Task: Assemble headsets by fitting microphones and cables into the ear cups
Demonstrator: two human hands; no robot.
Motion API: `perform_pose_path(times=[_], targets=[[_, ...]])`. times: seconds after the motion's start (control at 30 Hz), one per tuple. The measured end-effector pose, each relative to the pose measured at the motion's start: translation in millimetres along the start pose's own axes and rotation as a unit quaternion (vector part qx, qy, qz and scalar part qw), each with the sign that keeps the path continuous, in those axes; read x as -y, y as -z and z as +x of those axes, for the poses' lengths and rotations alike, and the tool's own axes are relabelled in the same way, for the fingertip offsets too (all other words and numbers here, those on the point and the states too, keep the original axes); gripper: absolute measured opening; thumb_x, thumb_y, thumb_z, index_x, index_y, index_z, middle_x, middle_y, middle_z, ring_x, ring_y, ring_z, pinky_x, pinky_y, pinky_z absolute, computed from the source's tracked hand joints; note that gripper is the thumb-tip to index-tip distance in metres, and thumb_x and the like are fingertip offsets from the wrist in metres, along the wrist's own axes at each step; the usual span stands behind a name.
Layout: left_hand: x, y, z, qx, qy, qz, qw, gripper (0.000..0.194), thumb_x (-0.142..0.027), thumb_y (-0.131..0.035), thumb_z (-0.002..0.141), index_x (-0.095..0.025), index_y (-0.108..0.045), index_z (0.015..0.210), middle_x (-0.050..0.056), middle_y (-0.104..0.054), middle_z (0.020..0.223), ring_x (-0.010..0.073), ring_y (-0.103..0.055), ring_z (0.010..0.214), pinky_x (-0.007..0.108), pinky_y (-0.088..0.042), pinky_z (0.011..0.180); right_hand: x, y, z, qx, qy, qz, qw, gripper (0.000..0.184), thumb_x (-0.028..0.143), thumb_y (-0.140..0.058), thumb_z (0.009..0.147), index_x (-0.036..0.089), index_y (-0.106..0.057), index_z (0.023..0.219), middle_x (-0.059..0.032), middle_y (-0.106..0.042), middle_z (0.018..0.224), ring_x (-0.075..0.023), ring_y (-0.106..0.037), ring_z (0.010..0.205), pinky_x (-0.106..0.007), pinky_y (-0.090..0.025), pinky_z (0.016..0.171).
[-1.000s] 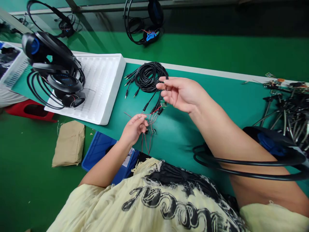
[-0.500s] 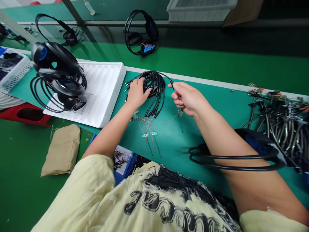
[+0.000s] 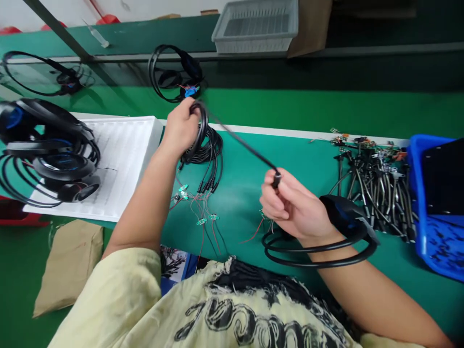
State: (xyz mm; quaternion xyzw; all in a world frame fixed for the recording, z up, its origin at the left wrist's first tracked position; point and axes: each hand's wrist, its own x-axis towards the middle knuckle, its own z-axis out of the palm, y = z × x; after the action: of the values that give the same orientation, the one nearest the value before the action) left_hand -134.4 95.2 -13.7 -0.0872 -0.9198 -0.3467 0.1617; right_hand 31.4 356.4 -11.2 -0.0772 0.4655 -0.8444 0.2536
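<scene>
My left hand (image 3: 183,126) is closed around a loop of black cable, raised over the bundle of coiled black cables (image 3: 212,150) on the green table. From it a length of the black cable (image 3: 246,145) runs taut to my right hand (image 3: 290,200), which pinches the thicker black end piece. Below that hand hang a small green circuit board and a red wire (image 3: 253,233), partly hidden. Other small green circuit boards (image 3: 202,221) with thin wires lie below the bundle. Around my right forearm sit the black bands of a headset (image 3: 319,264).
A white foam tray (image 3: 126,145) with stacked headphones (image 3: 54,159) stands at left. At right are a pile of metal-and-black parts (image 3: 377,188) and a blue bin (image 3: 420,241). Another headset (image 3: 176,72) and a grey basket (image 3: 257,46) are at the back. A brown paper packet (image 3: 70,266) is lower left.
My left hand has closed on a cable loop and lifted it off the bundle. My right hand has drawn the cable end away, toward me. The view has shifted to the right.
</scene>
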Motion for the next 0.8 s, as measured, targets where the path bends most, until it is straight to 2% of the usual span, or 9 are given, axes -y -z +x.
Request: perform_pose_path(times=[0.13,0.23,0.33,0.43,0.47,0.53,0.63,0.7,0.8], targets=[[-47,-63.8,3,0.151,0.033,0.021,0.988,0.009,-0.017,-0.056,0.087,-0.011,-0.060,0.093,0.007,-0.059,0.086,0.0285,-0.059,0.102,0.045,-0.040,0.097,-11,11,-20,-0.206,0.021,-0.051,0.977,0.019,0.044,-0.031,0.094,0.030,-0.042,0.100,0.0057,-0.018,0.062,-0.0109,-0.011,0.044,-0.023,-0.018,0.041],[-67,-102.2,-24,0.188,0.047,0.046,0.980,0.041,-0.012,-0.068,0.075,-0.011,-0.056,0.114,0.017,-0.057,0.116,0.0390,-0.046,0.123,0.052,-0.034,0.105,-19,29,-27,-0.277,0.052,-0.081,0.956,0.026,0.046,-0.026,0.095,0.032,-0.046,0.102,0.0046,-0.012,0.065,-0.0129,-0.008,0.047,-0.023,-0.019,0.042],[-85,-104.7,-68,0.211,-0.050,-0.012,0.976,0.044,-0.015,-0.065,0.078,-0.015,-0.055,0.121,0.015,-0.053,0.129,0.0365,-0.041,0.130,0.050,-0.029,0.110,-23,45,-30,-0.295,0.061,-0.066,0.951,0.026,0.046,-0.028,0.094,0.030,-0.048,0.097,0.0043,-0.010,0.067,-0.0133,-0.007,0.049,-0.023,-0.018,0.043],[-102,-92.2,-116,0.381,-0.114,-0.161,0.903,0.033,-0.022,-0.064,0.080,-0.021,-0.063,0.113,0.008,-0.064,0.115,0.0261,-0.057,0.112,0.036,-0.041,0.102,-23,49,-25,-0.309,0.047,-0.020,0.950,0.020,0.041,-0.030,0.093,0.028,-0.045,0.093,0.0040,-0.014,0.067,-0.0133,-0.014,0.049,-0.022,-0.021,0.044],[-106,-90.2,-130,0.420,-0.105,-0.196,0.880,0.034,-0.025,-0.067,0.079,-0.022,-0.065,0.112,0.006,-0.066,0.111,0.0244,-0.060,0.105,0.033,-0.044,0.096,-22,48,-21,-0.309,0.043,0.000,0.950,0.018,0.039,-0.030,0.093,0.028,-0.044,0.093,0.0039,-0.018,0.066,-0.0131,-0.019,0.048,-0.022,-0.024,0.045],[-111,-91.5,-154,0.443,-0.043,-0.241,0.862,0.031,-0.033,-0.070,0.077,-0.022,-0.068,0.106,0.004,-0.069,0.100,0.0223,-0.063,0.092,0.031,-0.048,0.084,-22,43,-13,-0.296,0.029,0.017,0.955,0.016,0.035,-0.031,0.091,0.027,-0.043,0.098,0.0031,-0.033,0.067,-0.0125,-0.035,0.051,-0.023,-0.035,0.050],[-109,-98.1,-175,0.458,0.110,-0.323,0.821,0.026,-0.041,-0.068,0.079,-0.021,-0.071,0.095,0.002,-0.068,0.078,0.0186,-0.063,0.073,0.029,-0.048,0.070,-20,39,-4,-0.225,0.006,-0.147,0.963,0.029,0.033,-0.034,0.091,0.023,-0.044,0.117,-0.0051,-0.060,0.097,-0.0153,-0.060,0.089,-0.031,-0.051,0.081],[-104,-98.9,-180,0.484,0.189,-0.392,0.759,0.026,-0.041,-0.072,0.077,-0.019,-0.072,0.091,0.002,-0.068,0.074,0.0167,-0.063,0.069,0.028,-0.049,0.068,-18,41,-5,-0.145,-0.006,-0.368,0.918,0.043,0.032,-0.037,0.091,0.017,-0.044,0.130,-0.0124,-0.055,0.130,-0.0211,-0.049,0.125,-0.041,-0.041,0.105],[-99,-94.8,-180,0.484,0.243,-0.460,0.704,0.027,-0.040,-0.075,0.075,-0.017,-0.070,0.088,0.004,-0.071,0.081,0.0154,-0.066,0.074,0.027,-0.051,0.076,-17,48,-20,-0.045,-0.026,-0.583,0.811,0.049,0.032,-0.036,0.094,0.012,-0.046,0.138,-0.0140,-0.041,0.147,-0.0269,-0.034,0.139,-0.046,-0.031,0.115]])
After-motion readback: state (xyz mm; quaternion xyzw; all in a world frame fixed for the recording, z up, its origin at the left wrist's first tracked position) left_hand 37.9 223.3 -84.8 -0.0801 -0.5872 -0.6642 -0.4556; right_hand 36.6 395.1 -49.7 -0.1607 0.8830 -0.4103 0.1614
